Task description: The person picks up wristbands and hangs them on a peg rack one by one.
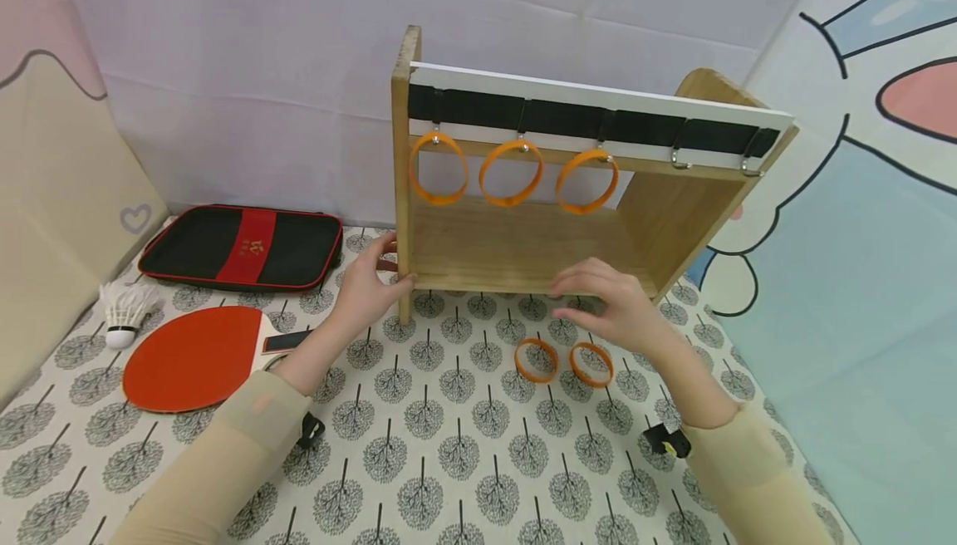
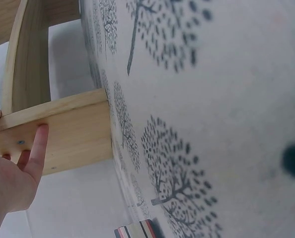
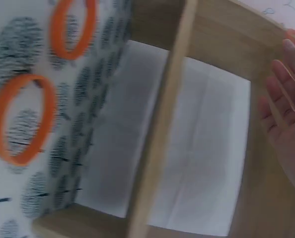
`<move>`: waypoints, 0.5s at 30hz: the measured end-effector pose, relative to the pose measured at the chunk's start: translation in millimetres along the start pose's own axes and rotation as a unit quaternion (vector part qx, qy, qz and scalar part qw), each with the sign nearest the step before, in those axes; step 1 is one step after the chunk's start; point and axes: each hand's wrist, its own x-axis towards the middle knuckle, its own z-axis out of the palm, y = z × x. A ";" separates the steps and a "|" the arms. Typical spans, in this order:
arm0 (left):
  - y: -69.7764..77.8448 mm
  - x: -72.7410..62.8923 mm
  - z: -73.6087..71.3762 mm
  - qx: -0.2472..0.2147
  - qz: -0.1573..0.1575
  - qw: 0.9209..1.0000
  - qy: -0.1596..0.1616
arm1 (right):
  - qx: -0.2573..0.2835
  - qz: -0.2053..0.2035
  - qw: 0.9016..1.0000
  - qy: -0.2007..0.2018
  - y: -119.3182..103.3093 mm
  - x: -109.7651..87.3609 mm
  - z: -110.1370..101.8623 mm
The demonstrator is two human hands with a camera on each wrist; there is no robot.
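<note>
My left hand [image 1: 370,275] grips the left side panel [image 1: 404,196] of a wooden rack [image 1: 516,238], thumb at the front edge and fingers on the outer face. Metal hooks line the rack's white and black top bar [image 1: 561,124]. Three orange rings hang from them: a left ring [image 1: 439,169], a middle ring [image 1: 511,173] and a right ring [image 1: 586,182]; the two rightmost hooks are bare. With relaxed fingers and nothing held, my right hand [image 1: 609,304] hovers by the shelf's front edge. Two more orange rings [image 1: 536,360] [image 3: 23,119] lie on the cloth below it.
At the left are a black and red zip case [image 1: 202,246], a shuttlecock [image 1: 122,312] and a red table tennis paddle [image 1: 190,358]. My left forearm passes over the paddle's handle. A tree-patterned cloth [image 1: 419,462] covers the table, with fabric walls behind and to the right.
</note>
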 end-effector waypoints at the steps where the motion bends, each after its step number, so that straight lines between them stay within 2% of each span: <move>1: 0.0 -0.1 -0.1 0.000 0.000 1.000 0.001 | 0.000 0.009 1.000 -0.007 2.8 -4.5 3.7; 8: -0.4 -0.6 0.5 0.001 -0.005 1.000 0.001 | 0.017 0.066 0.996 -0.056 23.7 -37.4 27.1; 15: 0.8 -1.0 -0.2 -0.004 -0.004 1.000 0.000 | 0.055 0.069 0.989 -0.121 29.2 -54.7 44.1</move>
